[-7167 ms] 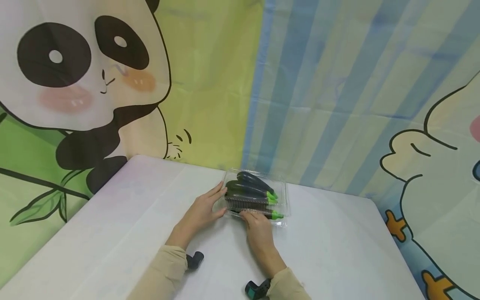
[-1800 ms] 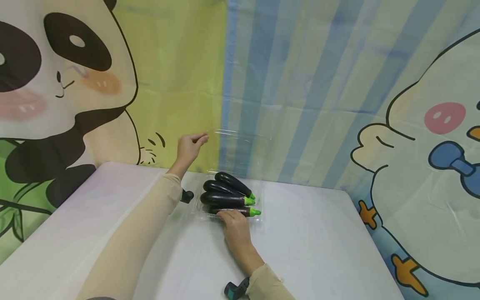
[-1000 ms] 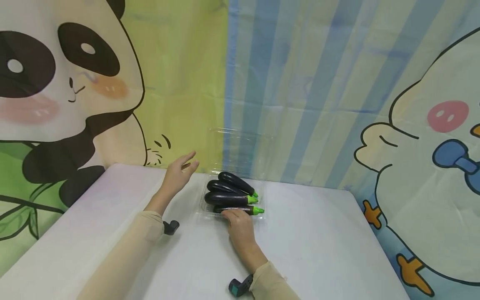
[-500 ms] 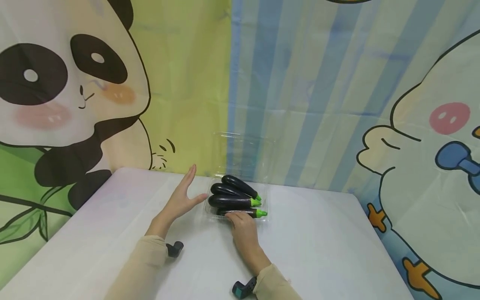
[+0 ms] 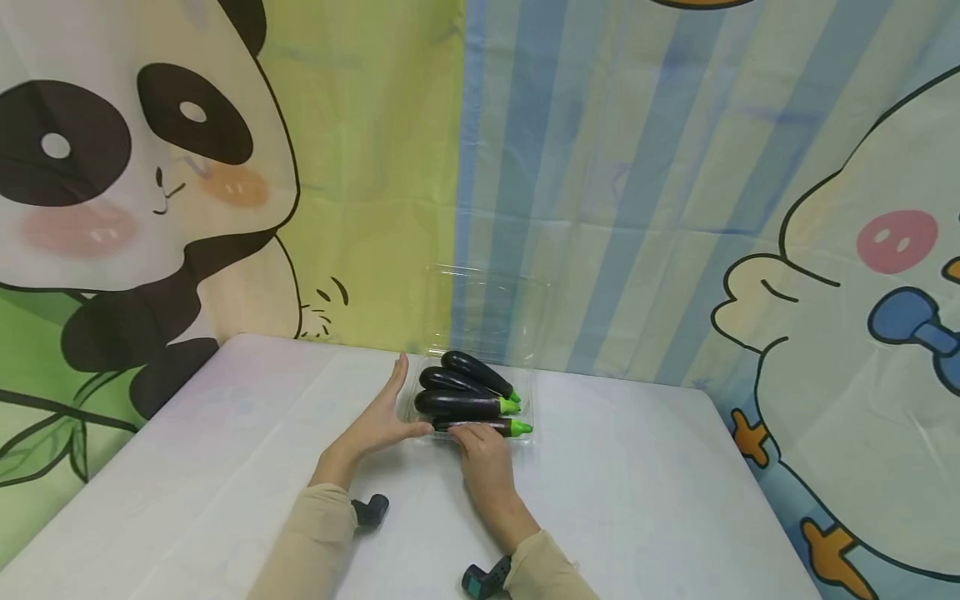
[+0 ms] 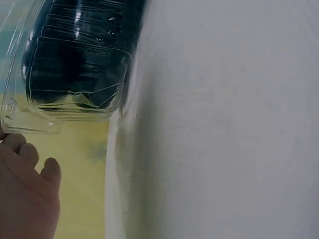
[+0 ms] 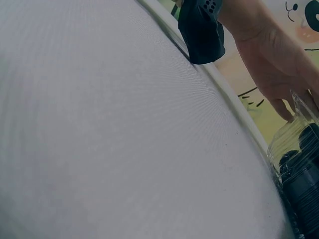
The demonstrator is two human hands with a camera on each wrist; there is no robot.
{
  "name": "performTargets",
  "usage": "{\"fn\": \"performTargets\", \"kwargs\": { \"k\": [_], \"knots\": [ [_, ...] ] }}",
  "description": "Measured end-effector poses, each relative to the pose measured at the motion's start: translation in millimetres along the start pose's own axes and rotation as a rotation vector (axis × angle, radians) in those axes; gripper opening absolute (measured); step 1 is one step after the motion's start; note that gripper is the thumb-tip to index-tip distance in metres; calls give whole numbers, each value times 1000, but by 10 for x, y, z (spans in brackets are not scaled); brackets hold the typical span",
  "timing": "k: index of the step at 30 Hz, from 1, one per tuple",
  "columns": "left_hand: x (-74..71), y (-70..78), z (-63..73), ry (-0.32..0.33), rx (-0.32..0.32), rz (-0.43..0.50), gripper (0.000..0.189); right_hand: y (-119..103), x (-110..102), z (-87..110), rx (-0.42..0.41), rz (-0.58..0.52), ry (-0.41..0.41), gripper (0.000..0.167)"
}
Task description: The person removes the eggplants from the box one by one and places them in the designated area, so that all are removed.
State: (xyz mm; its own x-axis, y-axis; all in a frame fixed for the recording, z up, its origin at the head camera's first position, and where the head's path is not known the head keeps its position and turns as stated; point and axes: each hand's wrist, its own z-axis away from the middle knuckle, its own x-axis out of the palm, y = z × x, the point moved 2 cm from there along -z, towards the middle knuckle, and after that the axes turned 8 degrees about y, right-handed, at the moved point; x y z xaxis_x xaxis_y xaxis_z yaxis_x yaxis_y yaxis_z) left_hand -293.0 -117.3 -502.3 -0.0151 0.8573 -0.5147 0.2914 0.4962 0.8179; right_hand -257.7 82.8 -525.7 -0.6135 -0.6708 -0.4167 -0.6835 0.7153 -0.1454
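A clear plastic clamshell box (image 5: 530, 417) stands on the table, its transparent lid (image 5: 487, 271) raised upright at the back. Inside lie several dark eggplants (image 5: 457, 405) with bright green stems pointing right. My left hand (image 5: 375, 429) is at the box's left end, fingers extended and thumb spread toward the front corner. In the left wrist view its fingertips (image 6: 30, 152) are at the box's rim. My right hand (image 5: 489, 471) grips the front rim with bent fingers, in front of the nearest eggplant; its thumb is hidden.
The white table (image 5: 637, 483) reaches back to a printed cloth backdrop (image 5: 360, 167) with a panda, stripes and a bird. Each wrist wears a dark camera, one on the left wrist (image 5: 371, 511) and one on the right wrist (image 5: 486, 579).
The box's lid was shut earlier; my left hand swung it up, let go, and came down to the box's left end. My right hand has stayed at the front rim.
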Motion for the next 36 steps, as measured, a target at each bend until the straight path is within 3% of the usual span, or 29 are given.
{"fn": "performTargets", "kwargs": {
  "k": [10, 19, 23, 29, 36],
  "knots": [
    [68, -177, 29, -74, 0, 12, 124, -22, -27, -12, 25, -10, -34, 9],
    [104, -227, 50, -89, -42, 36, 123, -14, -22, -1, -2, -23, 3, 10],
    [114, -253, 56, -85, -42, 60, 123, -12, -8, -2, 5, -25, -17, 11],
    [138, -288, 56, -83, -47, 115, 124, -36, -57, -43, 29, -11, -89, 12],
    [126, -253, 56, -78, -51, 115, 125, -69, -167, -153, 122, -12, -276, 14]
  ]
}}
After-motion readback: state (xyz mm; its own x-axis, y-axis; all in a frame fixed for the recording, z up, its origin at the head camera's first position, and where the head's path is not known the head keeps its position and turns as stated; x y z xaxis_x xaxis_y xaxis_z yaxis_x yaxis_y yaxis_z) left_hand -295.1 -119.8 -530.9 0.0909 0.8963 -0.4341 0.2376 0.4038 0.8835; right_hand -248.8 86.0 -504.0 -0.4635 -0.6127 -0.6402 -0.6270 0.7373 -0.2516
